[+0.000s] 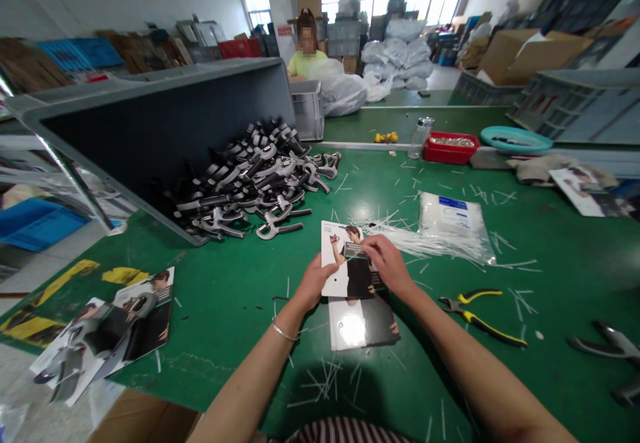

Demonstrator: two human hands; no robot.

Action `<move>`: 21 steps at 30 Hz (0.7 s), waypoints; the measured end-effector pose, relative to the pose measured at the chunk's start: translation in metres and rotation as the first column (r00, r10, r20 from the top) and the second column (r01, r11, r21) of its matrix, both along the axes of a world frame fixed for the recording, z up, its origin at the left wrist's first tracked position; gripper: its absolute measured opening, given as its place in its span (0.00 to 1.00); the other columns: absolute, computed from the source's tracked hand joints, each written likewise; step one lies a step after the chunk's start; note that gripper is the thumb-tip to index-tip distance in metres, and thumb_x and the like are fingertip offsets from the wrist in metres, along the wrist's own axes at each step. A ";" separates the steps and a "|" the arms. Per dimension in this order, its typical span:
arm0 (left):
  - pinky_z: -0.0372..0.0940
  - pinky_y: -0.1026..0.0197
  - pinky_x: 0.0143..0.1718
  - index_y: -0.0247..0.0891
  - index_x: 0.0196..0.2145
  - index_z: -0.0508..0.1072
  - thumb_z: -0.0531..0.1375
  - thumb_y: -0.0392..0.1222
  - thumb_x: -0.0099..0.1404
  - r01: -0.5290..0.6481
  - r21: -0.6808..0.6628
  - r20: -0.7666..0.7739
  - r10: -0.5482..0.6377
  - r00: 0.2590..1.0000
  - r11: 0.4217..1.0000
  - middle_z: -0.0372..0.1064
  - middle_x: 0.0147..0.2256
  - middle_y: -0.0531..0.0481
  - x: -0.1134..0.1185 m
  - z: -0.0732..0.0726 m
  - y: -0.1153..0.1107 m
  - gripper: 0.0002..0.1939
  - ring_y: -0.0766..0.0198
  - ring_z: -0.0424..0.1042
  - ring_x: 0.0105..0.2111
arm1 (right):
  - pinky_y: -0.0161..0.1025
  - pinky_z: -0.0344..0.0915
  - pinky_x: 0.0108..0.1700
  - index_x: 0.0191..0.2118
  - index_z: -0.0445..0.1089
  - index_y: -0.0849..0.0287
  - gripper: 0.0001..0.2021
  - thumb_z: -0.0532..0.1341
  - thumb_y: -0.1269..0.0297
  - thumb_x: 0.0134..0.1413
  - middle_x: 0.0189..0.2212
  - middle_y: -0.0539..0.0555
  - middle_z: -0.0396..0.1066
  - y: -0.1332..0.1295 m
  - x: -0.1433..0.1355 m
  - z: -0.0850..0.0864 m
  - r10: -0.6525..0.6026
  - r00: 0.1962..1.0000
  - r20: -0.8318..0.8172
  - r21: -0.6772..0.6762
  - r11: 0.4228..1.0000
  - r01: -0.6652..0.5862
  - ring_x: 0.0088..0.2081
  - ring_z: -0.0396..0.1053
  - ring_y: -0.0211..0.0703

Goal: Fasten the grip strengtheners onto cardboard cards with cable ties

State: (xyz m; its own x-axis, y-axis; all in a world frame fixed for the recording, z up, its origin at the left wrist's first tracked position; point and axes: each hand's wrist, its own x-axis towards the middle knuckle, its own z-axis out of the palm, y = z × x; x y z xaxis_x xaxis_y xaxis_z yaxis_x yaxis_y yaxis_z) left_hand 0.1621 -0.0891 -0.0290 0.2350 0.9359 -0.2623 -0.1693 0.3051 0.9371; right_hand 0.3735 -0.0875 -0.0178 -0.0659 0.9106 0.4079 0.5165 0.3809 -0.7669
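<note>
Both hands [350, 273] hold a printed card [345, 263], seemingly.

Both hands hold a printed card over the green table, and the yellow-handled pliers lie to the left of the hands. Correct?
Not quite. In the head view the yellow-handled pliers lie right of the hands, beside the right hand. Both it and the left hand do hold the printed card over the green table.
</note>
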 end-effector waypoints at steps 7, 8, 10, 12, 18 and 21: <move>0.62 0.66 0.18 0.36 0.55 0.67 0.63 0.52 0.61 0.161 -0.090 -0.051 -0.166 0.985 0.983 0.75 0.30 0.48 -0.023 0.003 -0.004 0.28 0.64 0.70 0.21 | 0.42 0.64 0.45 0.43 0.70 0.57 0.08 0.59 0.64 0.58 0.42 0.58 0.68 -0.017 0.107 -0.004 0.095 0.870 0.483 -0.243 0.969 0.029 0.40 0.69 0.47; 0.62 0.66 0.17 0.35 0.55 0.67 0.63 0.52 0.61 0.190 -0.101 -0.039 -0.195 0.980 0.977 0.75 0.30 0.47 -0.023 0.005 -0.002 0.28 0.64 0.70 0.21 | 0.41 0.64 0.44 0.43 0.70 0.58 0.08 0.59 0.65 0.58 0.43 0.58 0.68 -0.020 0.114 -0.006 0.139 0.827 0.545 -0.282 0.959 0.025 0.40 0.69 0.47; 0.64 0.66 0.19 0.34 0.54 0.68 0.65 0.49 0.59 0.233 -0.118 0.004 -0.235 0.972 0.965 0.76 0.33 0.44 -0.019 0.011 0.003 0.28 0.64 0.72 0.22 | 0.39 0.64 0.41 0.40 0.70 0.58 0.06 0.57 0.67 0.60 0.41 0.58 0.68 -0.023 0.117 -0.009 0.165 0.766 0.622 -0.311 0.949 0.048 0.39 0.69 0.46; 0.67 0.65 0.24 0.31 0.50 0.71 0.68 0.42 0.55 0.243 -0.142 0.062 -0.236 0.970 0.960 0.77 0.37 0.41 -0.015 0.015 0.007 0.26 0.63 0.74 0.26 | 0.39 0.63 0.39 0.36 0.69 0.58 0.07 0.55 0.68 0.61 0.38 0.58 0.69 -0.022 0.117 -0.009 0.160 0.744 0.649 -0.312 0.948 0.068 0.36 0.69 0.46; 0.71 0.58 0.40 0.30 0.45 0.75 0.68 0.36 0.51 -0.013 -0.198 0.119 0.037 0.992 0.980 0.76 0.44 0.38 -0.026 0.014 -0.002 0.22 0.58 0.75 0.37 | 0.40 0.64 0.40 0.39 0.69 0.59 0.08 0.54 0.64 0.61 0.36 0.57 0.72 -0.019 0.129 0.008 0.055 0.837 0.545 -0.274 0.955 0.115 0.36 0.70 0.46; 0.68 0.60 0.41 0.34 0.47 0.75 0.67 0.42 0.55 -0.181 0.045 -0.057 0.184 0.981 0.982 0.76 0.45 0.43 -0.035 0.020 -0.006 0.21 0.60 0.74 0.39 | 0.40 0.65 0.36 0.37 0.69 0.58 0.09 0.57 0.58 0.60 0.26 0.52 0.72 -0.018 0.125 0.018 -0.044 0.967 0.249 -0.359 0.924 0.134 0.28 0.69 0.43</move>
State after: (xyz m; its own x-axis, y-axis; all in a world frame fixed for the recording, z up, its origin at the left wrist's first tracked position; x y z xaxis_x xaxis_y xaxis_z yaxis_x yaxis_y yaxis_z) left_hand 0.1268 -0.0952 -0.0090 0.0442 0.9714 -0.2334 -0.1609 0.2375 0.9580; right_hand 0.4983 -0.1054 0.0003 -0.0292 0.9993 0.0234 0.7155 0.0372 -0.6977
